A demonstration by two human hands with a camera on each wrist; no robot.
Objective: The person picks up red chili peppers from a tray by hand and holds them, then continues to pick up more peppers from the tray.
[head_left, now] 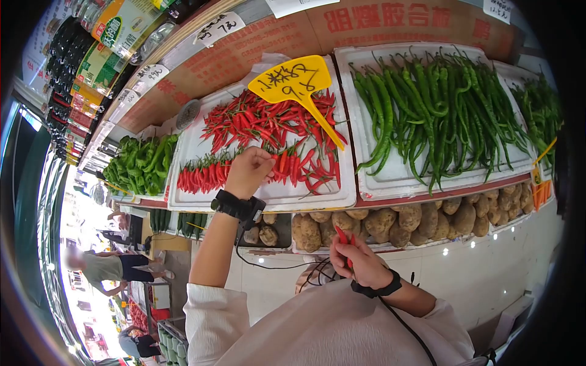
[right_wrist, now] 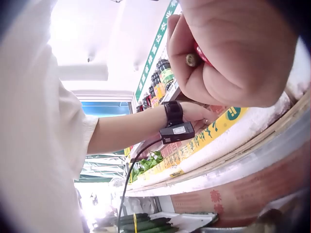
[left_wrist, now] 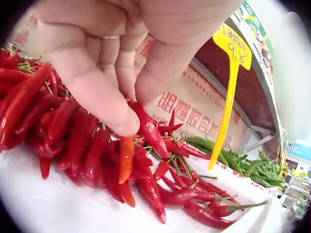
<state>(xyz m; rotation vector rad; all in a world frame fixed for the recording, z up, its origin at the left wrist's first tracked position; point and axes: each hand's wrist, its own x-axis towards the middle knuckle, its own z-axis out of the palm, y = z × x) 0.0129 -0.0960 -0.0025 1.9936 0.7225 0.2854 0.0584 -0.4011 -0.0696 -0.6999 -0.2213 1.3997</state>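
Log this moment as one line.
left hand: at chili row, pinch unclear | right hand: holding red chilies | yellow sign: at edge of white tray

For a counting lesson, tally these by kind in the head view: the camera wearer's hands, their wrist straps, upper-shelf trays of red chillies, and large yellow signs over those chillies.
Hands: 2 (left hand, right hand)
Wrist straps: 2
Trays of red chillies: 1
Large yellow signs: 1
Total: 6
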